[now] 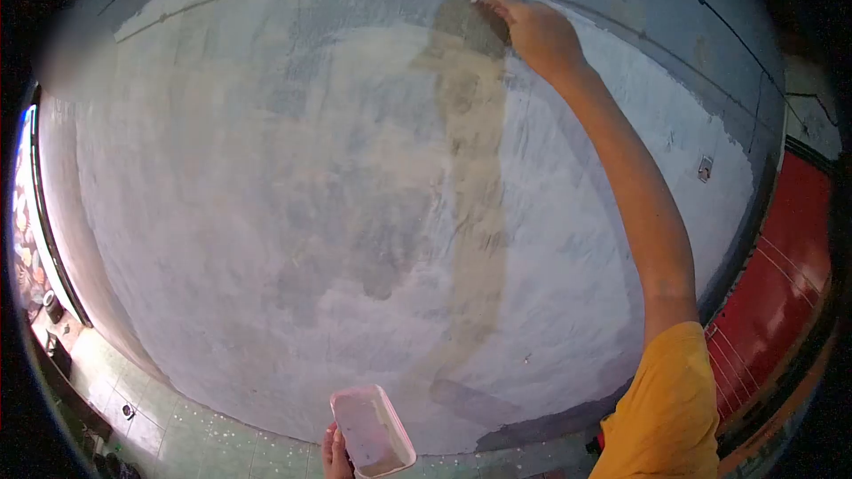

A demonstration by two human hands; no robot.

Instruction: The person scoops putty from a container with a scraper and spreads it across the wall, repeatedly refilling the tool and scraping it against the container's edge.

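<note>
My left hand, low in the view, grips the side of a pink rectangular plastic tub. Pale residue coats the tub's inside. High on the wall, my right arm reaches up, and its hand is closed with the fingertips at the surface. What those fingers hold is hidden behind the hand and in shadow. Just left of it, a damp-looking grey-brown band runs down the wall from the fingers. Whitish, patchy coating covers most of the wall around it, with a ragged upper edge against bare grey.
A small wall box sits at the right of the wall, beside a red panel. Dark cables hang near the top. Pale tiles spotted with white drops form the floor. At far left is a bright opening.
</note>
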